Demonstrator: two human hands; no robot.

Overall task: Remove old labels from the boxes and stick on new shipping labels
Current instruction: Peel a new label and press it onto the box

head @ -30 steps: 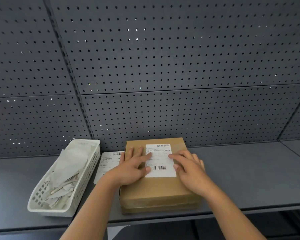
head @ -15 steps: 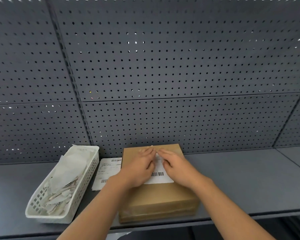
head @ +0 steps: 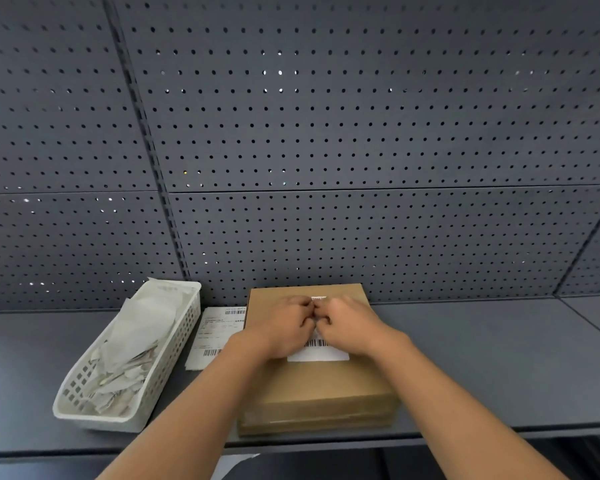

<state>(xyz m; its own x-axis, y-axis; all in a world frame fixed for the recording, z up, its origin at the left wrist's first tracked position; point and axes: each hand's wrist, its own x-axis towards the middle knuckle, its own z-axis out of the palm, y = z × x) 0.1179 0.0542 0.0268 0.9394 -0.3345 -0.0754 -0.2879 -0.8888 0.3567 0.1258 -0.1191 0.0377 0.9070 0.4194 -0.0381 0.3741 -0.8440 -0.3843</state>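
A flat brown cardboard box [head: 314,393] lies on the grey shelf, close to its front edge. A white shipping label [head: 321,355] with barcodes is stuck on the box top; only its near strip and a sliver at the far edge show. My left hand [head: 284,327] and my right hand [head: 350,323] rest on the label side by side. Their knuckles meet over its middle, and the curled fingers press down on the paper. Neither hand lifts anything.
A white plastic basket [head: 94,415] filled with crumpled paper scraps and peeled backing stands to the left. Between the basket and the box lies a loose printed label sheet [head: 215,327]. A dark pegboard wall [head: 326,133] rises behind. The grey shelf [head: 482,358] extends right.
My hands went from lying flat and apart on the label's sides to meeting at its middle with fingers curled. The camera tilted up slightly. The box has not moved.
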